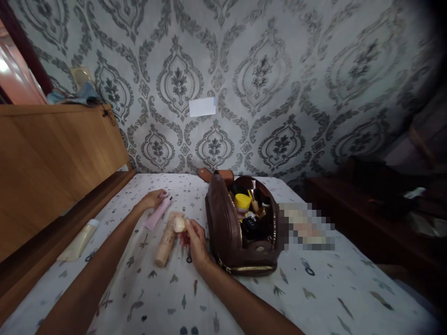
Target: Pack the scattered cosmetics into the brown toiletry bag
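My left hand (153, 200) is closed at the capped end of a slim pink tube (158, 215), which slants over the patterned sheet. Between the fingers of my right hand (196, 242) is a small jar (179, 224) with a pale cream lid. Just below that jar lies a beige tube (165, 245), its upper part partly covered. To the right of my right hand stands a brown makeup bag (223, 223), unzipped. Inside it are a yellow-lidded jar (242, 201), a black item (251, 228) and several other cosmetics, partly hidden.
A cream tube with a white cap (78, 241) lies at the left, beside a wooden board (52, 172). Right of the bag is a blurred-out flat item (307, 225). The patterned wall (216, 70) closes off the back, and dark furniture (349, 209) stands at the right.
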`<state>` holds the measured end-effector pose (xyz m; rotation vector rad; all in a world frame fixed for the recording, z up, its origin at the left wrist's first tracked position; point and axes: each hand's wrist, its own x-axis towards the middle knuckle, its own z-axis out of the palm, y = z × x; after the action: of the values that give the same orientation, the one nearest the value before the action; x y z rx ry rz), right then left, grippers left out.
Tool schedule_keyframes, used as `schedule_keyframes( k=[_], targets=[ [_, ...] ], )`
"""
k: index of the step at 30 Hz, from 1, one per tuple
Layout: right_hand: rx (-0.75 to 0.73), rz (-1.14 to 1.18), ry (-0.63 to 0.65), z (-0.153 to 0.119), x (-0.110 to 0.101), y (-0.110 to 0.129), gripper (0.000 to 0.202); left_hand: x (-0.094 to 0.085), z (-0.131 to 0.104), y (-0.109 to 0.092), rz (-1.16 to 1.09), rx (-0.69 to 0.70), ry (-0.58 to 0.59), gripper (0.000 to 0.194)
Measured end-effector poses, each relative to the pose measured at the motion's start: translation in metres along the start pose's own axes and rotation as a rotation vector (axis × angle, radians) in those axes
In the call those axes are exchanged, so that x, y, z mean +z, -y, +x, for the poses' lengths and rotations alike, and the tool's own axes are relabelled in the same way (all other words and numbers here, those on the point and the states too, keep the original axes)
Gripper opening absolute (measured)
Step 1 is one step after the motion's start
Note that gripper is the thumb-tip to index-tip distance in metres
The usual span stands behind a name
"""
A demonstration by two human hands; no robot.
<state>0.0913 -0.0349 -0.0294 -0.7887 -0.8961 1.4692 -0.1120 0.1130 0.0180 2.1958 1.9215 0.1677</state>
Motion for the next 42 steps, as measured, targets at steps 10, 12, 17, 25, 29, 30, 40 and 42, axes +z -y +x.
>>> schedule_keyframes(
  k=[10, 12, 17, 25, 29, 30, 40, 42],
  targets=[
    [0.004, -0.018, 0.006, 0.001, 0.001, 0.000, 0.051, -0.014, -0.018, 0.012, 0.014, 0.058, 0.100, 0.042],
    [0.010, -0.022, 0.004, 0.001, 0.000, -0.001, 0.051, -0.015, -0.024, 0.015, 0.004, 0.066, 0.111, 0.044],
    [0.013, -0.021, 0.008, 0.001, 0.001, 0.000, 0.051, -0.015, -0.036, 0.017, -0.020, 0.088, 0.120, 0.045],
    [0.003, -0.019, 0.008, 0.000, 0.001, 0.001, 0.050, -0.016, -0.041, 0.018, -0.042, 0.104, 0.119, 0.053],
    [0.004, -0.018, 0.010, 0.000, 0.000, 0.000, 0.049, -0.012, -0.041, 0.021, -0.045, 0.103, 0.112, 0.057],
    [0.004, -0.016, 0.010, 0.000, 0.000, 0.000, 0.049, -0.011, -0.041, 0.021, -0.047, 0.101, 0.108, 0.056],
    [0.014, 0.007, 0.007, 0.001, 0.000, 0.000, 0.049, -0.001, -0.050, 0.023, -0.072, 0.075, 0.020, 0.048],
    [0.014, 0.016, 0.008, 0.000, 0.001, 0.000, 0.049, 0.002, -0.050, 0.024, -0.077, 0.069, 0.001, 0.047]
  ],
)
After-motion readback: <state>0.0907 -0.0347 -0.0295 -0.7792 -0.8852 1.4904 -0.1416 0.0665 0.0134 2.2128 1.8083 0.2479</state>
